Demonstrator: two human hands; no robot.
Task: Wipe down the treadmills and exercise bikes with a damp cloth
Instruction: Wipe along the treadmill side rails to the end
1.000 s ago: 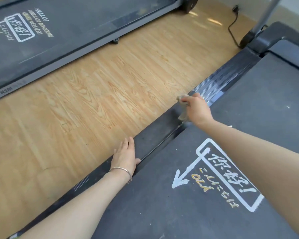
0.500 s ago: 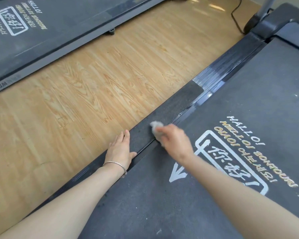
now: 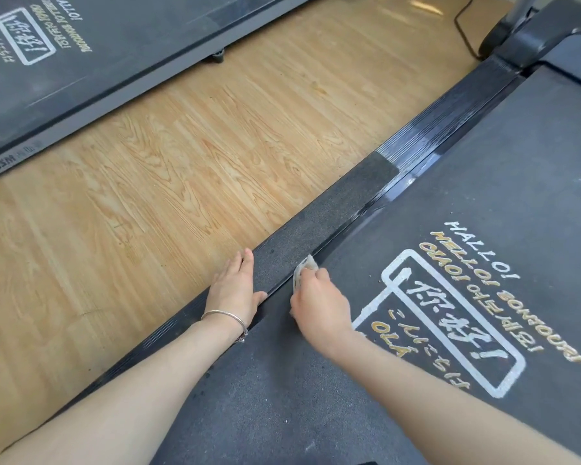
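A dark treadmill fills the right side, its belt (image 3: 483, 182) printed with white and gold greetings. Along the belt's left edge runs the black side rail (image 3: 319, 226). My right hand (image 3: 319, 303) grips a small pale cloth (image 3: 304, 268) and presses it into the groove between rail and belt. My left hand (image 3: 235, 286), with a thin bracelet at the wrist, lies flat on the rail just left of the right hand, fingers straight and pointing up the rail.
A second treadmill (image 3: 81, 55) lies across the top left, with wooden floor (image 3: 168, 182) between the two machines. A black power cable (image 3: 463, 25) runs over the floor near the upright (image 3: 520, 8) of the near treadmill at top right.
My right hand has drawn the cloth back down the rail's groove from the ribbed far section to a spot beside my left hand. The left hand has stayed flat on the rail.
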